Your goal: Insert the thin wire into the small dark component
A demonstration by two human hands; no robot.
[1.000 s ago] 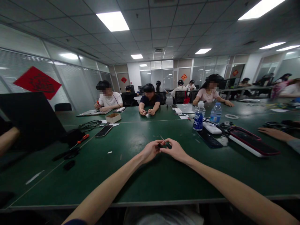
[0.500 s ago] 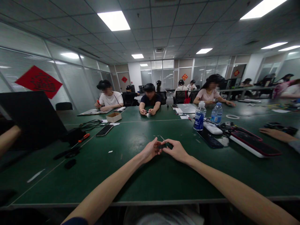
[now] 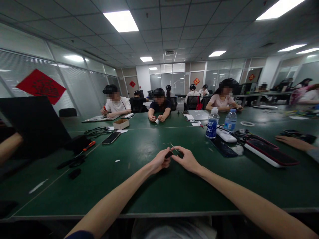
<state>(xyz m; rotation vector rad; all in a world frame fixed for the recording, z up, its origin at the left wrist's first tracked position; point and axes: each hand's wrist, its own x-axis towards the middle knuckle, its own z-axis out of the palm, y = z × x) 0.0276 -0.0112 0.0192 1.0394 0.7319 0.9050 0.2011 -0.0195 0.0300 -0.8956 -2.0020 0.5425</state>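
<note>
Over the green table, my left hand is closed with its thumb on top of a small dark object, whose kind I cannot make out. My right hand meets it from the right, fingers pinched on a thin, light, pointed rod that slants up and to the left. What lies between the right fingertips is partly hidden. The two hands almost touch at the dark object.
Left lie a phone, a cardboard box, cables and an orange-handled tool. A dark screen stands far left. Right are two bottles, phones and a white device. Another person's hand rests far right; several people sit opposite.
My left hand has turned and closed more around the dark object, which now tilts upward to the right. My right hand and the thin rod have hardly moved.
</note>
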